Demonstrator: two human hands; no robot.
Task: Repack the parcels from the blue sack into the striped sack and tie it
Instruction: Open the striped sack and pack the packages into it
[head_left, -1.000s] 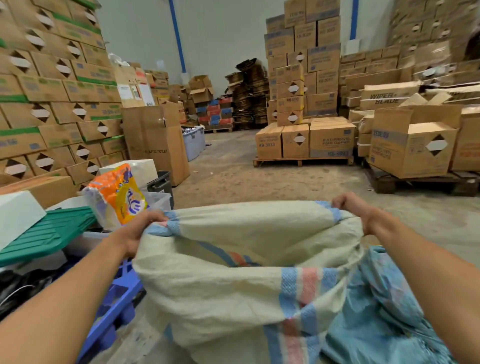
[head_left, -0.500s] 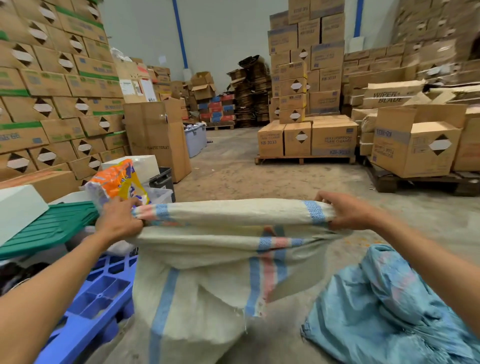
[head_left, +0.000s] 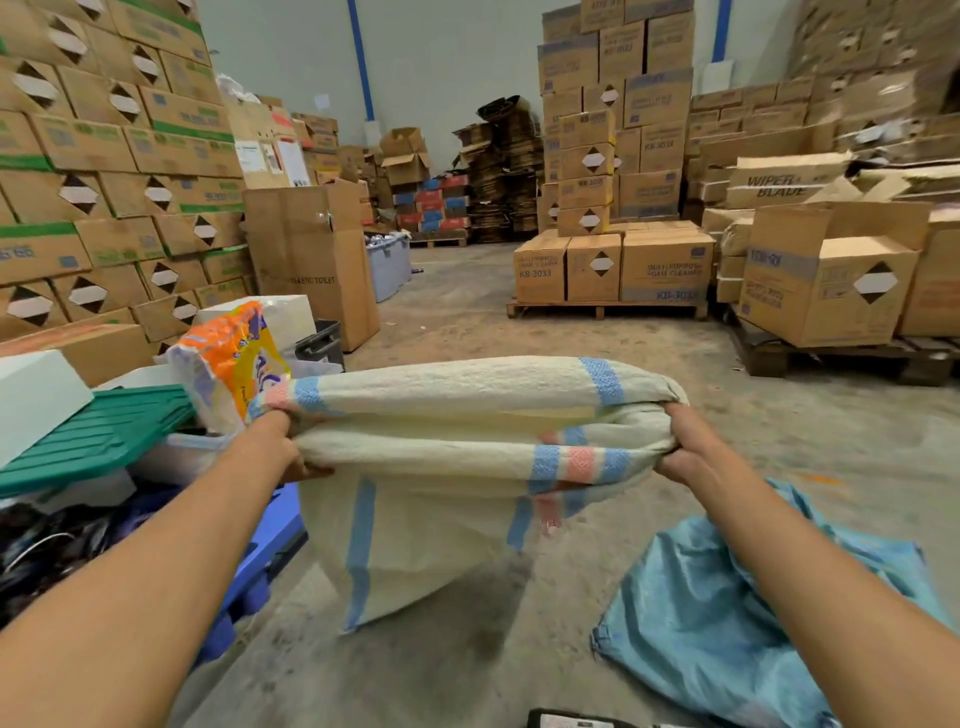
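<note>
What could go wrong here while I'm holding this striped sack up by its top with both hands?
1. The striped sack hangs from the left hand and right hand gripping bunched fabric only; a slip on one side could drop it.
2. The blue sack lies crumpled on the floor by your right side, a likely trip hazard.
3. The blue pallet edge sits close on the left and might snag the weave.
</note>
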